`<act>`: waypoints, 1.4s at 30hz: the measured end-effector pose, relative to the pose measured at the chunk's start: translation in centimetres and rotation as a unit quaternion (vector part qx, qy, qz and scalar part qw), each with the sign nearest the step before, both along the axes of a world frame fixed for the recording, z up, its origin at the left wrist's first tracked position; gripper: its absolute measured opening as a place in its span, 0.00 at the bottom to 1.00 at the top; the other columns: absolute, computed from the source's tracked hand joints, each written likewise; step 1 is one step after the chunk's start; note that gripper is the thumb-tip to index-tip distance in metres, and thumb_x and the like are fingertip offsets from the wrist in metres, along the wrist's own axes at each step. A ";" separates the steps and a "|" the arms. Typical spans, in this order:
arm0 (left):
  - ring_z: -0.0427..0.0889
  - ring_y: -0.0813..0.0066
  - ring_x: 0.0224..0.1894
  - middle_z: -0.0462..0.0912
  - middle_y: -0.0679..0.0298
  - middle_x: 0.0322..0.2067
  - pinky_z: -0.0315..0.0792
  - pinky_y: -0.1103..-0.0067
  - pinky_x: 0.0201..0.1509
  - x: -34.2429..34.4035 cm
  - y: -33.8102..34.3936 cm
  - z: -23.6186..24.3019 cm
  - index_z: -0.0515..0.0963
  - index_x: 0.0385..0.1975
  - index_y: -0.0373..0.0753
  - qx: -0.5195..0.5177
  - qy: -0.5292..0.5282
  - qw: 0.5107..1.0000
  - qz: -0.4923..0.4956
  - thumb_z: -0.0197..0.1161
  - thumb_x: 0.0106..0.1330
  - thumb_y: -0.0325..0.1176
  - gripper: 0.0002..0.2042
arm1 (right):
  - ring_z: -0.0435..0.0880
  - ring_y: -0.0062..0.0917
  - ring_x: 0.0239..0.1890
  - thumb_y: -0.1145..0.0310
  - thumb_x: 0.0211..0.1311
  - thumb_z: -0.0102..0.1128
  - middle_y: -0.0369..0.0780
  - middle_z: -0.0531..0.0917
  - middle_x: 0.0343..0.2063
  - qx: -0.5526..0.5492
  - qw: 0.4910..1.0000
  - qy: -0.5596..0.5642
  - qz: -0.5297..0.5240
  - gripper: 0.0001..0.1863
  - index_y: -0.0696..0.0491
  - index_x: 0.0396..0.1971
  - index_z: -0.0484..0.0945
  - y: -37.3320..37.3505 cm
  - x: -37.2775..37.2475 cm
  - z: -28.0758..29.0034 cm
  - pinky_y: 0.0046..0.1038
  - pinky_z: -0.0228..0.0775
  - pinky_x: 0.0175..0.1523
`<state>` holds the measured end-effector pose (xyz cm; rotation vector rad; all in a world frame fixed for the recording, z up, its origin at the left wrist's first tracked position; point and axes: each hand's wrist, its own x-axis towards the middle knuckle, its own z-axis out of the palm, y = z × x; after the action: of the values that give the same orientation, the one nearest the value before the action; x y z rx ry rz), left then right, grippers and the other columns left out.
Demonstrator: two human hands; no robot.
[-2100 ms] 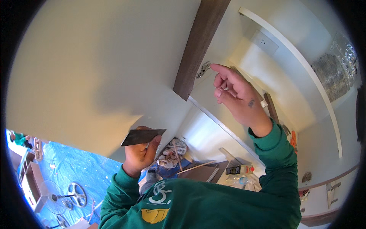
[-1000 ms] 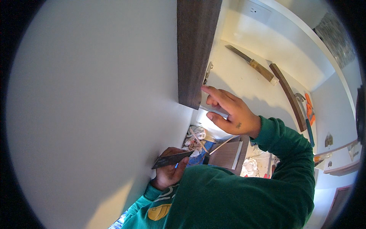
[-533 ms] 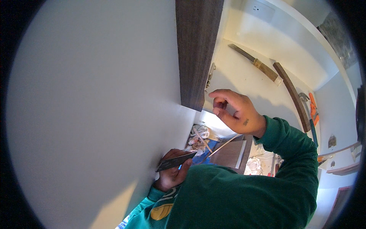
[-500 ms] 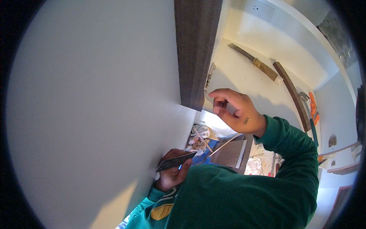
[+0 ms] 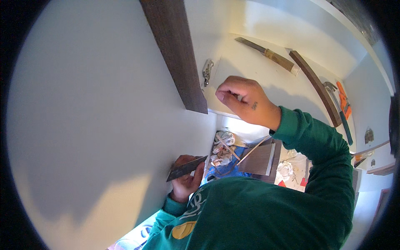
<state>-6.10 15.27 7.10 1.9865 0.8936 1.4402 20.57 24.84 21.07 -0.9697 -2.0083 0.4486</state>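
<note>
My left hand point(image 5: 185, 185) grips a dark, flat, thin plate point(image 5: 181, 171) low beside the white panel point(image 5: 83, 104). My right hand point(image 5: 246, 102) is raised, thumb and forefinger pinched together; whatever they hold, if anything, is hidden. Just left of and above it, a metal hinge point(image 5: 207, 71) is fixed to the white cabinet side, next to a dark wood-grain strip point(image 5: 175, 54) standing out from the panel.
On the white cabinet board lie a knife point(image 5: 279, 60), a dark wooden bar point(image 5: 314, 87), a green-handled hammer point(image 5: 346, 127) and an orange tool point(image 5: 341, 93). Below are crumpled rags point(image 5: 221, 156), thin sticks and brown boards point(image 5: 254, 164).
My right hand has moved away from the strip's edge and closed from spread fingers into a pinch. The view has shifted, baring more of the hinge. My left hand still grips the plate.
</note>
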 end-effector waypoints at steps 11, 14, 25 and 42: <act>0.84 0.72 0.39 0.81 0.58 0.37 0.79 0.79 0.43 3.2 1.8 6.2 0.76 0.40 0.33 -0.016 -0.123 0.991 0.043 0.68 0.62 0.15 0.10 | 0.77 0.27 0.25 0.64 0.72 0.60 0.44 0.80 0.24 0.043 0.996 0.027 -0.078 0.12 0.59 0.35 0.81 4.8 2.3 -0.9 0.32 0.71 0.33; 0.82 0.76 0.36 0.80 0.62 0.34 0.76 0.81 0.41 3.9 3.6 9.7 0.75 0.39 0.33 0.022 -0.067 0.995 0.070 0.63 0.67 0.18 0.06 | 0.77 0.35 0.25 0.62 0.72 0.59 0.48 0.80 0.24 0.026 0.994 0.036 -0.098 0.14 0.59 0.35 0.81 5.2 2.8 -1.3 0.35 0.71 0.34; 0.85 0.73 0.38 0.87 0.59 0.37 0.82 0.75 0.45 5.9 6.6 12.8 0.84 0.43 0.30 0.046 0.014 0.984 0.174 0.69 0.71 0.32 0.10 | 0.84 0.49 0.34 0.55 0.69 0.58 0.48 0.85 0.27 0.037 0.995 -0.011 -0.090 0.17 0.54 0.28 0.82 5.8 3.0 -2.0 0.47 0.77 0.42; 0.88 0.69 0.39 0.87 0.57 0.39 0.86 0.73 0.41 6.2 7.1 14.1 0.84 0.45 0.31 -0.037 0.034 0.982 0.180 0.71 0.69 0.35 0.13 | 0.83 0.46 0.33 0.56 0.71 0.58 0.46 0.84 0.28 0.033 0.997 0.012 -0.072 0.18 0.56 0.29 0.80 6.1 3.0 -2.4 0.41 0.74 0.42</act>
<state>0.11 22.40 21.18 1.8972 1.3726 1.5083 23.60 30.93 18.62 -1.0553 -1.9048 0.3124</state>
